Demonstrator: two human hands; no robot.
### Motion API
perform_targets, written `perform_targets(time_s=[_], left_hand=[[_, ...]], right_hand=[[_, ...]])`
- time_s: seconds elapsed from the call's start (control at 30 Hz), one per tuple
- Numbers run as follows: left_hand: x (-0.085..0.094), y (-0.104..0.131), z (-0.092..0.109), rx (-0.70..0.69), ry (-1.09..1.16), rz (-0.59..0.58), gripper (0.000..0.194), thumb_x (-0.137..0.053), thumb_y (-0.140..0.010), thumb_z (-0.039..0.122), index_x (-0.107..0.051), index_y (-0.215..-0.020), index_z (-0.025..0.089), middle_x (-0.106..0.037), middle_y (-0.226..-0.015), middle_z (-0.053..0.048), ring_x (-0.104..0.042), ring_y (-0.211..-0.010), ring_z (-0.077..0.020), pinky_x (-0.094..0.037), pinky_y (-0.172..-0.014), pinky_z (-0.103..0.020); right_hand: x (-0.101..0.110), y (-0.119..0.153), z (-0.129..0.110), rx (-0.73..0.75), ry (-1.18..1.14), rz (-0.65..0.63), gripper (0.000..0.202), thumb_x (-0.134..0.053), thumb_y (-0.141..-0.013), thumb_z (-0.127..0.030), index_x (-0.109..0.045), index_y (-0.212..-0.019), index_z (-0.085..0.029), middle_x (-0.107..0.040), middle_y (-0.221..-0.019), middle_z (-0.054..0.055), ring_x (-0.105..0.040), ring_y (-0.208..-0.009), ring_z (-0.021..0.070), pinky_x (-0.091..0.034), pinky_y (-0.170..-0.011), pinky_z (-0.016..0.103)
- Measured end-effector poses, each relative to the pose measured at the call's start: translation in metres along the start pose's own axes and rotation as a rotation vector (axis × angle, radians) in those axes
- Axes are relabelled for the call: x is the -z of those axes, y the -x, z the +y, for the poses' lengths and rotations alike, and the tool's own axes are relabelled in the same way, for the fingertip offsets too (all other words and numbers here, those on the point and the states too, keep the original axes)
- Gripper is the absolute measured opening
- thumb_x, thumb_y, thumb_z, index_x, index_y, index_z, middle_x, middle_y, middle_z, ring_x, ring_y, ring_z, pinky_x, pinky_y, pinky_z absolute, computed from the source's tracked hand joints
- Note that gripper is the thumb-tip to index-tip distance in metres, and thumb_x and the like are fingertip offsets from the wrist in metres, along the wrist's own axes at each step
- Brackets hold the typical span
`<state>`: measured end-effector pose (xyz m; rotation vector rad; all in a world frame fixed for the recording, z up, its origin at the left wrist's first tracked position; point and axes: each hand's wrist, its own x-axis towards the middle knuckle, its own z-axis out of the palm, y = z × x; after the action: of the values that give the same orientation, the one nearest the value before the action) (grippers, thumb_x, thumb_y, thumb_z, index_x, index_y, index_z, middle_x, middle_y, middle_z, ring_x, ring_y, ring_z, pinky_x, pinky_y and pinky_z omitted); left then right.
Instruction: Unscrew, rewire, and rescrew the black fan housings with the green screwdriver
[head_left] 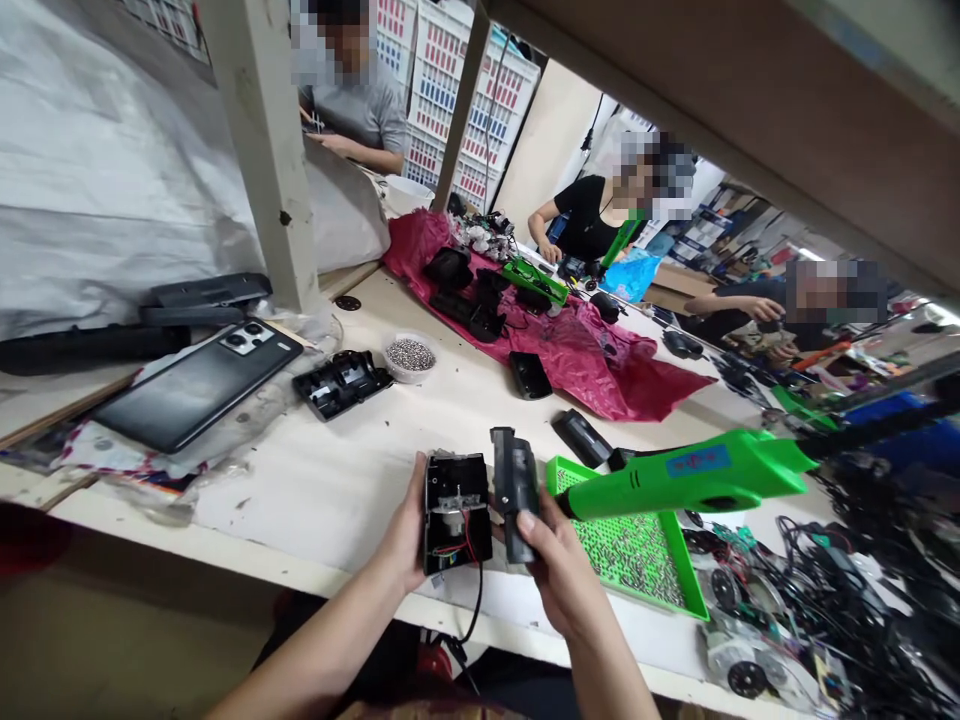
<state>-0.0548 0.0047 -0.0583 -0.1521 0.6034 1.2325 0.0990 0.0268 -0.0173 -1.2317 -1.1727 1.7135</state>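
Observation:
My left hand [409,530] grips the left side of an open black housing [456,515]. Inside it sit a small motor and red and other coloured wires, and a black cable hangs from its lower edge. Just to the right, my right hand [559,555] is closed around a black plastic cover [516,490], tilted upright beside the housing with a gap between them. Behind my right hand lies a green tray [660,560] full of small screws. A green electric screwdriver [682,475] hangs over that tray.
A black shell [341,385] and a bowl of small metal parts [409,357] stand behind. At left lies a smartphone [199,385]. A red plastic sheet [600,370] carries black parts. Tangled cables and motors [810,600] fill the right. Several people work across the table.

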Motion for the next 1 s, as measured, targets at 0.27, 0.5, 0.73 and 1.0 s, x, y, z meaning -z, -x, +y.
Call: perform_targets(time_s=[0.27, 0.5, 0.73, 1.0], left_hand=[[0.004, -0.001, 0.003, 0.044, 0.022, -0.058, 0.071, -0.042, -0.084, 0.071, -0.072, -0.095, 0.008, -0.075, -0.083, -0.015, -0.072, -0.078, -0.0269, -0.054, -0.083, -0.040], [0.009, -0.003, 0.008, 0.015, -0.019, -0.077, 0.066, -0.054, -0.080, 0.068, -0.069, -0.107, 0.010, -0.075, -0.093, -0.018, -0.070, -0.095, -0.0326, -0.052, -0.091, -0.048], [0.009, -0.002, 0.011, 0.008, -0.026, -0.080, 0.064, -0.063, -0.077, 0.059, -0.063, -0.122, 0.015, -0.073, -0.106, -0.019, -0.064, -0.110, -0.0375, -0.049, -0.096, -0.052], [0.007, -0.002, 0.011, -0.014, 0.001, -0.027, 0.058, -0.061, -0.080, 0.055, -0.063, -0.122, 0.015, -0.074, -0.101, -0.017, -0.066, -0.107, -0.0359, -0.050, -0.096, -0.052]], right_hand=[[0.014, -0.031, -0.003, 0.118, 0.359, 0.155, 0.078, -0.068, -0.073, -0.056, -0.045, -0.139, -0.022, -0.058, -0.137, 0.012, -0.053, -0.128, 0.0301, -0.040, -0.109, 0.049], [0.018, -0.089, -0.013, 0.165, 0.680, 0.174, 0.082, -0.071, -0.072, -0.049, -0.039, -0.141, -0.018, -0.062, -0.130, 0.014, -0.060, -0.118, 0.0288, -0.043, -0.103, 0.046], [0.010, -0.122, -0.006, 0.229, 0.976, 0.195, 0.081, -0.072, -0.070, -0.039, -0.041, -0.139, -0.009, -0.058, -0.130, 0.022, -0.055, -0.123, 0.0348, -0.042, -0.102, 0.046], [0.007, -0.128, 0.012, 0.291, 1.107, 0.211, 0.087, -0.069, -0.075, -0.040, -0.032, -0.143, -0.001, -0.050, -0.137, 0.029, -0.044, -0.132, 0.0413, -0.036, -0.108, 0.053]])
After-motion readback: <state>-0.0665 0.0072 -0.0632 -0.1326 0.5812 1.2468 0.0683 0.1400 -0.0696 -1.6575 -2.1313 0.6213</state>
